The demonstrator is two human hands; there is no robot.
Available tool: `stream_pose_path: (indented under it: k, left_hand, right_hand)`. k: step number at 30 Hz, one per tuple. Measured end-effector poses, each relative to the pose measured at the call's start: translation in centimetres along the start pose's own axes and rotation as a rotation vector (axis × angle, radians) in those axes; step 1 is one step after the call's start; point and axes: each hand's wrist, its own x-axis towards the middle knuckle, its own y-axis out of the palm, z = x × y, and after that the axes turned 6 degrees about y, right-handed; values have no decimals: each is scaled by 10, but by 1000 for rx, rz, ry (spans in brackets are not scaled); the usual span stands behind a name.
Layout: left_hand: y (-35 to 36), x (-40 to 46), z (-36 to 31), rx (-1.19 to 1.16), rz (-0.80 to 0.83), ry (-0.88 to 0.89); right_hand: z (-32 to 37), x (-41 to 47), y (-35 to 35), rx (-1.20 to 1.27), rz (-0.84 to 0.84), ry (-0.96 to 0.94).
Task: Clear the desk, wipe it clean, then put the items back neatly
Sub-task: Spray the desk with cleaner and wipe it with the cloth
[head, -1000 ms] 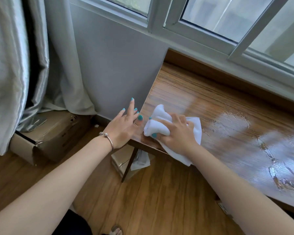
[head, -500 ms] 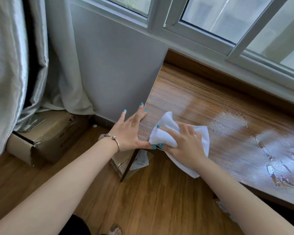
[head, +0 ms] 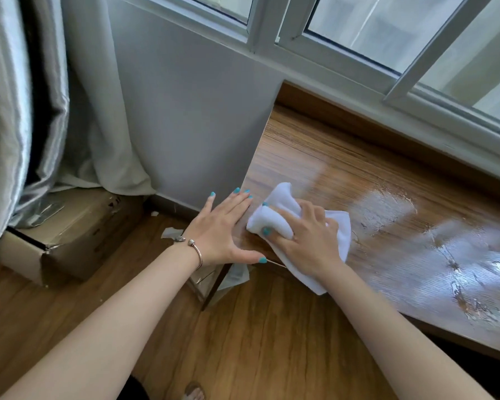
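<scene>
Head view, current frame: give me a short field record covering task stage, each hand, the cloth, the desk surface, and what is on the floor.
stage: wiping the desk's left near corner; no items on the visible desktop
left hand: flat, fingers straight, resting on the desk corner
right hand: grips the bunched white cloth, pressing it on the desk
desk surface: wet streaks to the right of the cloth
floor: cardboard box under the curtain, paper scraps near the desk leg

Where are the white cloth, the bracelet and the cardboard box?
white cloth (head: 274, 219): head view, bunched part by the fingertips.
bracelet (head: 195, 248): head view, band on the left wrist.
cardboard box (head: 78, 226): head view, top face under the curtain.
</scene>
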Motion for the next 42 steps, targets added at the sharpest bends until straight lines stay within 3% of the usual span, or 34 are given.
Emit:
stream_pose_path:
  k: [3, 6, 8, 9, 11, 14, 18, 20, 22, 24, 26, 28, 32, 35, 39, 42]
  left_hand:
    - [-2, 3, -2, 38, 48, -4]
    - [-1, 5, 0, -2, 34, -3]
    - [0, 3, 1, -31, 23, -7]
    - [0, 2, 2, -39, 20, -11]
    - [-2, 0, 3, -28, 11, -23]
    - [-8, -2, -1, 40, 60, -9]
    - [-12, 7, -11, 179, 96, 15]
    - [-13, 7, -14, 172, 134, -8]
    - [-13, 4, -9, 144, 148, -51]
    - [-12, 2, -4, 163, 143, -61]
    - [-13, 1, -5, 200, 180, -46]
    - [-14, 5, -10, 224, 186, -37]
    - [-16, 8, -16, 194, 180, -13]
    - [-24, 8, -13, 145, 205, -17]
    - [-43, 32, 0, 3, 285, -18]
    - [-57, 67, 10, -49, 289, 61]
  right_hand:
    - [-36, -7, -4, -59, 12, 22]
    - [-65, 15, -11, -94, 41, 230]
    - [-47, 26, -8, -43, 23, 355]
    - [-28, 26, -5, -28, -3, 343]
    - [11, 14, 2, -29, -58, 135]
    - [-3, -17, 1, 3, 0, -70]
    - [-89, -16, -11, -37, 36, 213]
    - [-83, -4, -10, -61, 22, 302]
    - [-41, 7, -6, -25, -14, 174]
    - [2, 6, 2, 47, -22, -85]
    - [12, -4, 5, 64, -17, -244]
    - [-15, -15, 0, 24, -14, -248]
    - [-99, -36, -10, 55, -73, -36]
    - [-72, -29, -3, 18, -91, 67]
    - [2, 12, 0, 112, 11, -188]
    - [-44, -4, -5, 177, -74, -281]
